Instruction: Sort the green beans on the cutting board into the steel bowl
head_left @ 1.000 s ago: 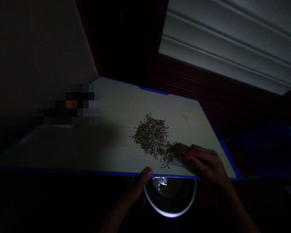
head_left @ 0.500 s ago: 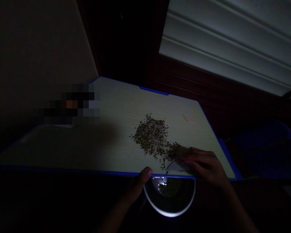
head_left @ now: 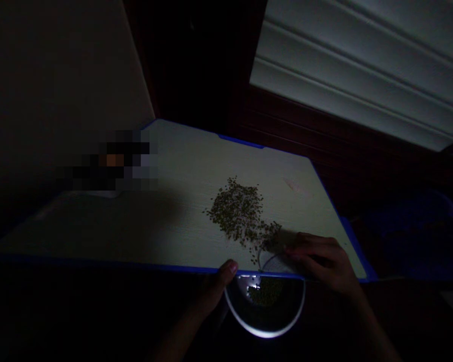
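A loose pile of small greenish-brown beans [head_left: 236,208], mung-like, lies on a pale tabletop [head_left: 189,156] with a blue rim. My right hand [head_left: 324,259] is closed in a pinch over the near right part of the table. At its fingertips shows a thin, see-through piece [head_left: 274,262] with a curved edge, beside the trail of beans. Hooked over the near rim is the thumb of my left hand [head_left: 221,281]; its other fingers are hidden below. Just under the rim, beside that hand, a round shiny bowl [head_left: 264,333] contains more beans.
A blurred-out dark object [head_left: 113,163] rests at the table's left side, near a wall [head_left: 60,65]. Pale slatted panels [head_left: 355,65] stand beyond the far side. Something blue [head_left: 419,216] sits in the dark at the right. The light is very dim.
My right hand and the see-through piece have shifted slightly toward the near rim and a little right. The left hand keeps its place on the rim. The pile looks the same.
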Demonstrator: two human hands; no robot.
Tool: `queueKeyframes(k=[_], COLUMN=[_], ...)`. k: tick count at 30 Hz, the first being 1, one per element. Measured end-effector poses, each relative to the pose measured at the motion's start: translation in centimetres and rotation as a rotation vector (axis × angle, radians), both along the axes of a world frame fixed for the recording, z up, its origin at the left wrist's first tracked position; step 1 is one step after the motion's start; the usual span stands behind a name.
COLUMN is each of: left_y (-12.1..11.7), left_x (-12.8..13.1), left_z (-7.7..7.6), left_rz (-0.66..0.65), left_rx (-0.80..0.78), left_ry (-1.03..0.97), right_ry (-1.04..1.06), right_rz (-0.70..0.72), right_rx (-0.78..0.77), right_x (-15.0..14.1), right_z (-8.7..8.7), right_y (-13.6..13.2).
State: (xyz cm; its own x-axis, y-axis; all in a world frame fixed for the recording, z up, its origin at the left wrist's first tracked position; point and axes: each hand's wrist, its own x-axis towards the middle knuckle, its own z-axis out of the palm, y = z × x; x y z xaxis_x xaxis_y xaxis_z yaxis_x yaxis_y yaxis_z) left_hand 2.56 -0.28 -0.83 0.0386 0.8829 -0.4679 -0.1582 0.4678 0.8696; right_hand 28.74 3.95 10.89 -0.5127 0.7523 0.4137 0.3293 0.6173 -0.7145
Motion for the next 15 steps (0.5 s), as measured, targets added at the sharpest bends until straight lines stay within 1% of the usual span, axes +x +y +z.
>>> queueKeyframes(k=[4, 7, 11, 15], left_y=[0.11, 0.13, 0.15, 0.20], left_x=[-0.18, -0.19, -0.10, -0.14], left_z=[0.67, 0.68, 0.20, -0.19], left_rz=[-0.064, -0.060, -0.058, -0.080], left_rx=[0.066, 0.065, 0.059, 0.067], left_ry=[0.016, 0.024, 0.047, 0.030], right_ry=[-0.007, -0.043, -0.079, -0.059], right_rz=[-0.041, -0.065, 0.010, 0.043], right_rx=[0.025, 0.064, 0.070, 0.075], right_x=[0.01, -0.31, -0.79, -0.86], right_z=[-0.03, 0.07, 0.13, 0.14], right_y=[0.16, 0.51, 0.97, 0.92])
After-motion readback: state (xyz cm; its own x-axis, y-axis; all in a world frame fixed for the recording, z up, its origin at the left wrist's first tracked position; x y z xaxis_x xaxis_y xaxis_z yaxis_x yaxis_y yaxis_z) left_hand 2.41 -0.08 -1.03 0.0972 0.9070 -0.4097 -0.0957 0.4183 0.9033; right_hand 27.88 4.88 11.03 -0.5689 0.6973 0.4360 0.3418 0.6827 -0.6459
